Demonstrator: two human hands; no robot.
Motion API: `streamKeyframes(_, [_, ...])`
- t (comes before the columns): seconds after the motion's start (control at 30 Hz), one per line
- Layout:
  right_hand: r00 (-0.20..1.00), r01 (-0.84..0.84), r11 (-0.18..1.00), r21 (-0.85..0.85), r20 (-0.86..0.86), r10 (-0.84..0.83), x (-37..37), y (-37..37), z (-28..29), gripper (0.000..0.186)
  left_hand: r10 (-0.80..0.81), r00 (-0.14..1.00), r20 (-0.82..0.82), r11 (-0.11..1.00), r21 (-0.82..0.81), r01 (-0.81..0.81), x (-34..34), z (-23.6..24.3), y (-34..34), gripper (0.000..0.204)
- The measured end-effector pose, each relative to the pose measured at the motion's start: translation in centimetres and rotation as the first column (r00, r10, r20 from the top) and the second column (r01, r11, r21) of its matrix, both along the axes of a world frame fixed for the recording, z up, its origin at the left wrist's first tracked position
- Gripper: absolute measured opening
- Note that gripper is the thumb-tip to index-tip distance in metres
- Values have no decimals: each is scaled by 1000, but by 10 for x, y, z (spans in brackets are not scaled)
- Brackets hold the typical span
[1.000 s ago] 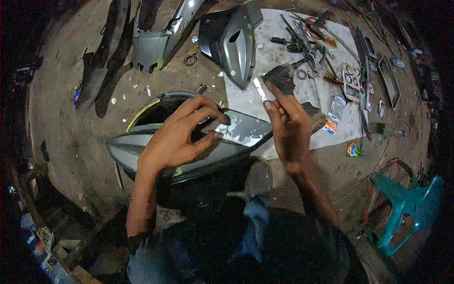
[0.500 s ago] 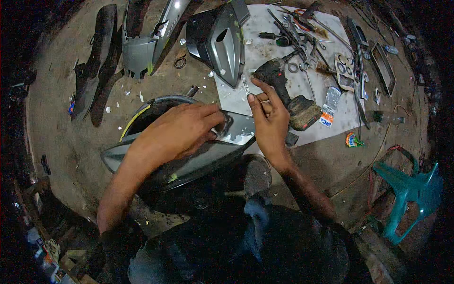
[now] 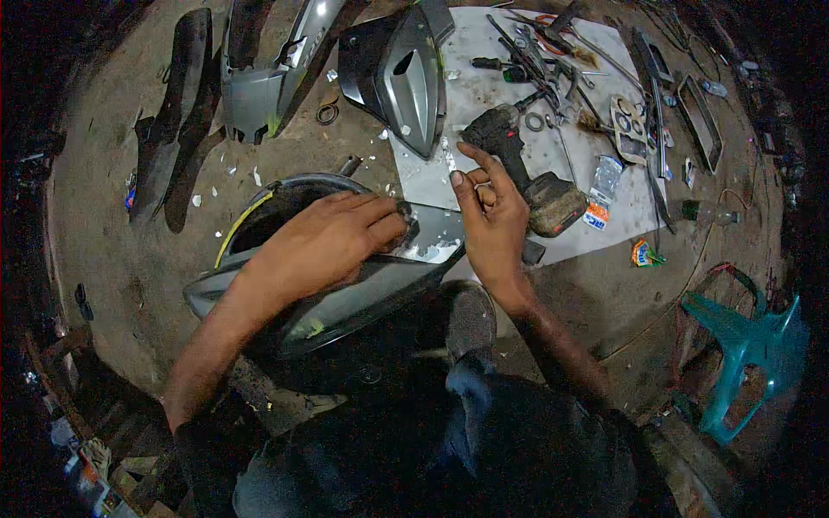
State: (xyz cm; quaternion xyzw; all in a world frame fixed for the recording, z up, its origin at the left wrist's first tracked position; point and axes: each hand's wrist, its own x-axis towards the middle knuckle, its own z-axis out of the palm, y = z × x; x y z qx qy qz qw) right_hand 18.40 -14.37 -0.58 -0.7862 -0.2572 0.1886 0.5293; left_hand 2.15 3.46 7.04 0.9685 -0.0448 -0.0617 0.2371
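Observation:
My left hand (image 3: 324, 246) is curled over a grey body panel (image 3: 406, 276), fingers together at a patch of flaking silver film (image 3: 432, 244); whatever its fingertips hold is hidden. My right hand (image 3: 492, 237) is raised at the panel's right end, thumb and index finger on a thin pale strip (image 3: 448, 154), other fingers curled. Beside it on a white sheet (image 3: 570, 246) lies a grimy black cordless drill (image 3: 492, 138). The panel has a dark hollow edged by a yellow band (image 3: 237, 224).
Dark panels (image 3: 177, 112), a silver-grey panel (image 3: 250, 95) and a grey-black fairing (image 3: 406, 95) lie beyond. Hand tools (image 3: 540, 73), a plastic packet (image 3: 604, 186), a bottle (image 3: 708, 211) and a metal frame (image 3: 699, 125) are at right. A teal panel (image 3: 734, 363) sits lower right; pale scraps lie scattered.
Since a second ago my left hand and forearm have shifted left and its fingers have closed up. My right hand has moved slightly left with the strip, then held nearly still.

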Motion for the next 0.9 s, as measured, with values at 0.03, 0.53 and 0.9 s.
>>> streamKeyframes(0.03, [1000, -5, 1000, 1, 15, 5, 0, 0, -1, 36, 5, 1000, 14, 1000, -15, -5, -1, -1, 1, 34])
streamKeyframes(0.53, [999, -17, 1000, -13, -28, 16, -3, 4, 5, 38, 549, 734, 401, 833, -334, -441, -4, 10, 46, 24])
streamKeyframes(0.9, [942, 37, 997, -64, 334, -13, 18, -30, 62, 26, 732, 658, 179, 682, -183, -708, 15, 17, 33, 23])
